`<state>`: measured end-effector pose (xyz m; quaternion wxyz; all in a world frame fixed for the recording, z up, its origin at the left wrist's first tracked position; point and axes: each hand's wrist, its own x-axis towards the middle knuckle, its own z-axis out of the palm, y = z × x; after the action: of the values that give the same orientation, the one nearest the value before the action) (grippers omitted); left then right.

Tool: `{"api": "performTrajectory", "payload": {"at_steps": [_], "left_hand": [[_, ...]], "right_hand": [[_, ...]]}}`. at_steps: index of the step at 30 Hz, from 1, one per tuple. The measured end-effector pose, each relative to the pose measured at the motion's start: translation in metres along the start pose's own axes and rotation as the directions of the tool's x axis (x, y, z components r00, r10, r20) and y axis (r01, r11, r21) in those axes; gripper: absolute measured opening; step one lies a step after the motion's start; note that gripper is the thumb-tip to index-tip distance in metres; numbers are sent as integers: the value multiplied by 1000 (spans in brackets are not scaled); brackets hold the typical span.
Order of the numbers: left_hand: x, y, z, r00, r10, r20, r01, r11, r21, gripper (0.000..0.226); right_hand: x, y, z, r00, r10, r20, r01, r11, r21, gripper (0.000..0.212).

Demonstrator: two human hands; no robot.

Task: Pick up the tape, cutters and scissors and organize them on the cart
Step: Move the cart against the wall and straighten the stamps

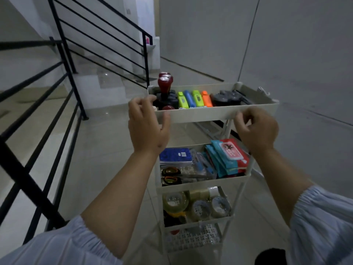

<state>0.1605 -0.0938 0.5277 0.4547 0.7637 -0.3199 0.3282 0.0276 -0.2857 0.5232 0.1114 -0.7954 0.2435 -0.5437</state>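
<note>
Already the cart (214, 113) looks nearly sorted: cutters (194, 99) line the top tray at twelve o'clock, scissors (172, 175) lie on the middle shelf, and tape (198, 205) fills the shelf below at six o'clock. The left hand (147, 127) hovers by the tray's front corner, fingers loosely spread and holding nothing; the right hand (256, 127) has its fingers curled at the front rim, though whether it grips I cannot tell. A hard shove could roll the cart towards the stairs (107, 81) at ten o'clock, or topple the stamps (165, 88).
</note>
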Motion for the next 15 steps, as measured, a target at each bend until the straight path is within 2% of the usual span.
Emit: {"api": "performTrajectory", "payload": {"at_steps": [2,5,8,12,13,15], "left_hand": [[3,-4,6,999,-53,-9,53,998,-41,40],[4,-8,16,998,-45,-44,41,995,-93,39],[7,-9,23,987,-92,-130,68,981,-180,41],[4,-12,35,959,-121,-255,61,971,-232,35],[5,-11,37,951,-115,-286,46,970,-239,35],[7,-10,41,942,-121,-314,51,974,-222,36]], "right_hand": [[6,6,0,996,44,-82,-40,998,44,18],[12,19,3,984,121,-128,-107,989,106,12],[12,21,6,987,56,-150,-29,984,173,13],[22,34,5,976,35,-215,14,974,226,23],[29,38,3,975,55,-214,-5,974,226,23],[42,48,-2,978,182,-100,-154,959,238,26]]}}
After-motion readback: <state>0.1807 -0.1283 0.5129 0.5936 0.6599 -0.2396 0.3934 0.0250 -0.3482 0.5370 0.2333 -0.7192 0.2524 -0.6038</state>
